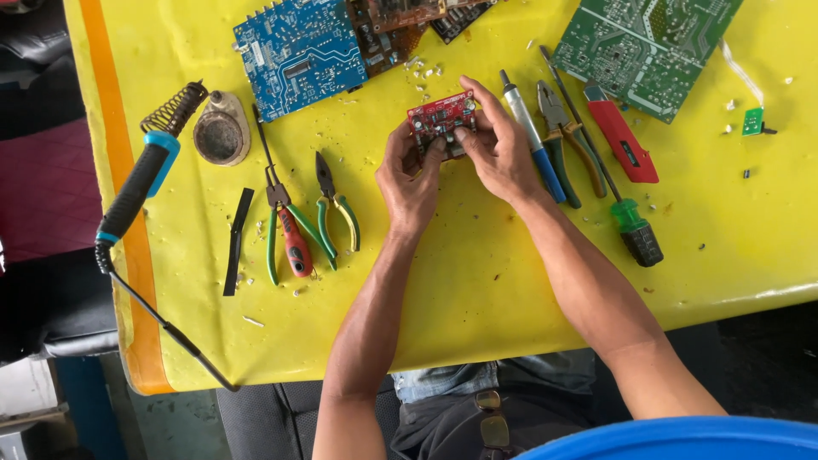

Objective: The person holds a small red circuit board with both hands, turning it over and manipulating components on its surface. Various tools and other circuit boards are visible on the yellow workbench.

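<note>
1. both hands meet near the middle of the yellow table, holding a small red circuit board between them, lifted a little off the cloth and tilted toward the camera.
2. the left hand is closed on the board's lower left edge, thumb up against its face.
3. the right hand is closed on the board's right side, fingers curled over the top edge, thumb pressing the face.
4. left of the hands lie green-handled pliers and a red-handled tool, near but not touching the left wrist; a bare strip of cloth runs between them.
5. right of the hands, a blue-handled driver lies just beside the right hand, then cutters, a green screwdriver and a red utility knife.
6. behind the hands sit a blue circuit board and a green circuit board, close to the far edge.
7. a soldering iron rests over the table's left edge, its cord hanging down.
8. the widest open cloth is in front, between the forearms and the near edge.
</note>
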